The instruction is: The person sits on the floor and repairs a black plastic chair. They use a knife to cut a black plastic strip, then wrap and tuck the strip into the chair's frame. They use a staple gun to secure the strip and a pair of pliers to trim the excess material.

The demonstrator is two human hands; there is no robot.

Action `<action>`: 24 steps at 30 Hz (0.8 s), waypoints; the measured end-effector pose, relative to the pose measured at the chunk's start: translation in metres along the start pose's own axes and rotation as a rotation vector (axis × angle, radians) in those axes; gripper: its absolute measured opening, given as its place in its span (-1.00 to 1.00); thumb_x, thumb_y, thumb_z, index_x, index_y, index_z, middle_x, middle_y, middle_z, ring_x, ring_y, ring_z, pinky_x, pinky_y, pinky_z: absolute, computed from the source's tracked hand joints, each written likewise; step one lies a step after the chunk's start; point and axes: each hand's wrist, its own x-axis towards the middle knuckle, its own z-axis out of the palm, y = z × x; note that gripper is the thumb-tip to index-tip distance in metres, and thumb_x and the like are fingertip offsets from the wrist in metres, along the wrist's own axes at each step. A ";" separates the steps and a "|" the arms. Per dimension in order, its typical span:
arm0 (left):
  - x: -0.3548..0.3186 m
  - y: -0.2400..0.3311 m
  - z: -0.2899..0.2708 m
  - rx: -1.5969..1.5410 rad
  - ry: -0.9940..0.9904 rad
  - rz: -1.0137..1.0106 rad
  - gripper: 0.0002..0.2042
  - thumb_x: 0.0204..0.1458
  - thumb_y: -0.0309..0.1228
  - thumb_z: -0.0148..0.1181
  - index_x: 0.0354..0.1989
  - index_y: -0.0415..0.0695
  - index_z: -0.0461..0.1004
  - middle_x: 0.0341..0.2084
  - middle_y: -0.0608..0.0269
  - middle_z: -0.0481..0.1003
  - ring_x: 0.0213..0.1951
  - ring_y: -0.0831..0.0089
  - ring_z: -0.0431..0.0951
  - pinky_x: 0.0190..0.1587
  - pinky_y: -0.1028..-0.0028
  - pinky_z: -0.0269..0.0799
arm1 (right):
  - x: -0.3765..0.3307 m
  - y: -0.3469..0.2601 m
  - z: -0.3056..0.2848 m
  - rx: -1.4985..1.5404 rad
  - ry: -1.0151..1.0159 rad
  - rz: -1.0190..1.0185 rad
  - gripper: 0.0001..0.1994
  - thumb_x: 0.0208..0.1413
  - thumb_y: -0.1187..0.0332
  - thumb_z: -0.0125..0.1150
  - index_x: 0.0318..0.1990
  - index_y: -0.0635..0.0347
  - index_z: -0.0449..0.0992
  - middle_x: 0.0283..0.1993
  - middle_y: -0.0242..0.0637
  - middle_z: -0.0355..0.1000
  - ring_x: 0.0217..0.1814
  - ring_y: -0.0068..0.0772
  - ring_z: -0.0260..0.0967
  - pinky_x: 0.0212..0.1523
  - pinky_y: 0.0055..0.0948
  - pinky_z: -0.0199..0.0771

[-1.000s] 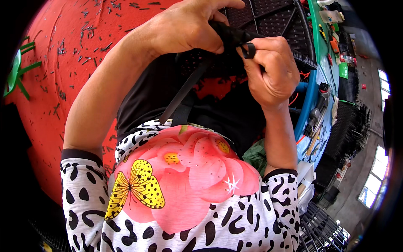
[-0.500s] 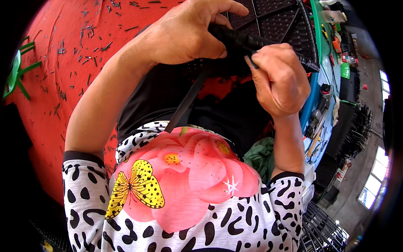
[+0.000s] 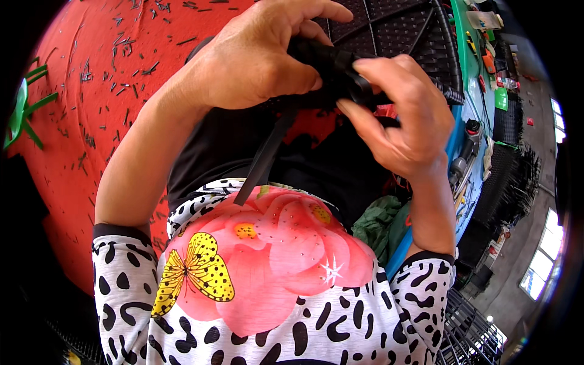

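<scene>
A black woven wicker piece lies across my lap at the top of the head view, its near edge a dark wrapped rim. My left hand grips this rim, the thumb pressed on the near side and the index finger stretched out over the top. My right hand is closed round the rim to the right, thumb below and index finger above. From beneath the left hand a flat black strip hangs loose towards my shirt. Exactly what the fingertips press is hard to make out, black on black.
Short black strip offcuts litter the red surface at left, where a green plastic item stands. Along the right, a blue-topped bench carries a power tool. Green cloth lies beside my right forearm.
My right hand has shifted from a tight pinch to a wider grip round the rim, with thumb and index finger further apart. The left hand and wicker edge moved slightly left; the strip's end swung down.
</scene>
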 end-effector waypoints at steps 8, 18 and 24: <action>0.004 -0.009 -0.002 -0.030 -0.014 -0.018 -0.31 -0.23 -0.66 0.18 0.20 -0.32 0.12 -0.21 0.15 0.43 -0.14 0.48 0.40 -0.04 0.53 0.31 | -0.007 0.010 0.018 -0.044 0.198 -0.099 -0.70 -0.24 0.61 0.22 -0.23 0.30 0.43 -0.49 -0.29 0.37 -0.58 -0.34 0.30 -0.59 -0.44 0.22; -0.003 0.007 0.004 0.179 0.068 -0.052 -0.31 -0.23 -0.62 0.19 0.20 -0.30 0.12 -0.19 0.13 0.41 -0.17 0.48 0.42 -0.07 0.54 0.33 | 0.018 0.019 -0.041 0.397 -0.209 0.480 -0.62 -0.15 0.48 0.33 -0.10 0.29 0.45 -0.29 -0.35 0.44 -0.30 -0.57 0.37 -0.23 -0.58 0.38; -0.003 -0.006 0.011 0.215 0.224 0.165 -0.19 -0.28 -0.58 0.33 0.22 -0.32 0.04 -0.20 0.13 0.34 -0.20 0.44 0.42 -0.11 0.52 0.36 | 0.064 0.075 -0.007 0.807 -0.875 0.804 -0.84 0.10 0.45 0.09 -0.22 0.37 0.45 -0.33 -0.38 0.42 -0.29 -0.62 0.34 -0.22 -0.62 0.35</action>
